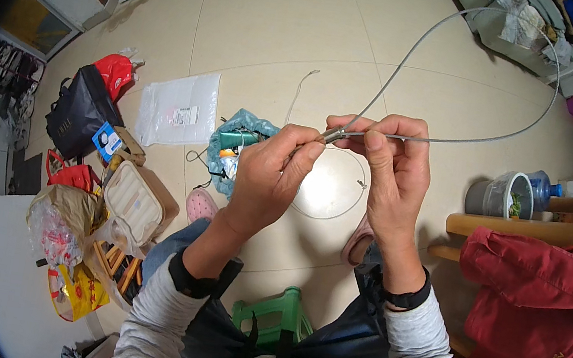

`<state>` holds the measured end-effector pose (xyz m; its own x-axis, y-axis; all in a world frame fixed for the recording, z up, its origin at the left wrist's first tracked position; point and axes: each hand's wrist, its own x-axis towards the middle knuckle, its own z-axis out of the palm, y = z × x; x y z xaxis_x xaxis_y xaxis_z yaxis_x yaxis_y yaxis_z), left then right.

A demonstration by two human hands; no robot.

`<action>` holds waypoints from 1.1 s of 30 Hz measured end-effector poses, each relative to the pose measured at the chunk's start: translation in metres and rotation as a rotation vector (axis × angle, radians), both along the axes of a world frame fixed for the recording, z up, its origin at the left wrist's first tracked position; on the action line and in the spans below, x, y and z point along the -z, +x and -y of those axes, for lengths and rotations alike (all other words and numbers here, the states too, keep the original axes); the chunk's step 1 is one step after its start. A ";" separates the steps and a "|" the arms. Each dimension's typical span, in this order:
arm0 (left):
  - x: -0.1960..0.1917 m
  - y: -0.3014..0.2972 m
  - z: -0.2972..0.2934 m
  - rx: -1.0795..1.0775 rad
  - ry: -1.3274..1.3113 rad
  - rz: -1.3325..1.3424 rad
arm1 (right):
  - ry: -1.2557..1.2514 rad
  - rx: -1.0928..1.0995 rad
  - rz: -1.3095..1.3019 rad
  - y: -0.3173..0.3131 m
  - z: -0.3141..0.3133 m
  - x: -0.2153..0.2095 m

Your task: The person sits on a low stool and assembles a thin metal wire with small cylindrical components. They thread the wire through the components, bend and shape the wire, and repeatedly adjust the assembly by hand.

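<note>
A large loop of thin grey wire cable [390,83] arcs up and to the right from between my hands. Both its strands meet at a small metal fitting [335,135]. My left hand [265,176] is closed in a pinch on the fitting's left end. Close beside it, my right hand [398,173] pinches the cable where the strands leave the fitting; some of its fingers are hidden behind. Below my hands, another ring of thin wire [340,214] rests on the floor. A short cable tail [297,92] extends upward left of the fitting.
Left of my feet are a teal bag [221,147] with things inside, a white plastic mailer [178,107], a black bag [81,115] and a lidded storage box [134,204]. A green stool [274,310] is beneath me. At right, a red garment [532,319] drapes beside a bucket [506,193].
</note>
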<state>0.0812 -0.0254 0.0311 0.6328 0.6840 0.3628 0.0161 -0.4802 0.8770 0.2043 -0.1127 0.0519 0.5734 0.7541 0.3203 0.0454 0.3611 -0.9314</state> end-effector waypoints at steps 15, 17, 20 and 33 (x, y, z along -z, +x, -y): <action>0.004 0.000 0.002 0.031 0.089 0.043 | -0.063 -0.061 -0.139 0.006 0.001 0.002; 0.002 -0.001 0.003 0.034 0.036 0.020 | -0.076 -0.067 -0.160 0.006 0.000 0.002; 0.002 -0.002 0.003 0.033 -0.002 0.001 | -0.096 -0.075 -0.206 0.006 -0.001 0.003; 0.009 0.003 0.006 0.040 0.003 0.001 | -0.163 -0.102 -0.232 0.009 0.000 0.009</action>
<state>0.0841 -0.0316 0.0225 0.6595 0.6571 0.3651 -0.0038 -0.4827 0.8758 0.2137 -0.1128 0.0427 0.5355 0.8424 0.0597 -0.2040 0.1976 -0.9588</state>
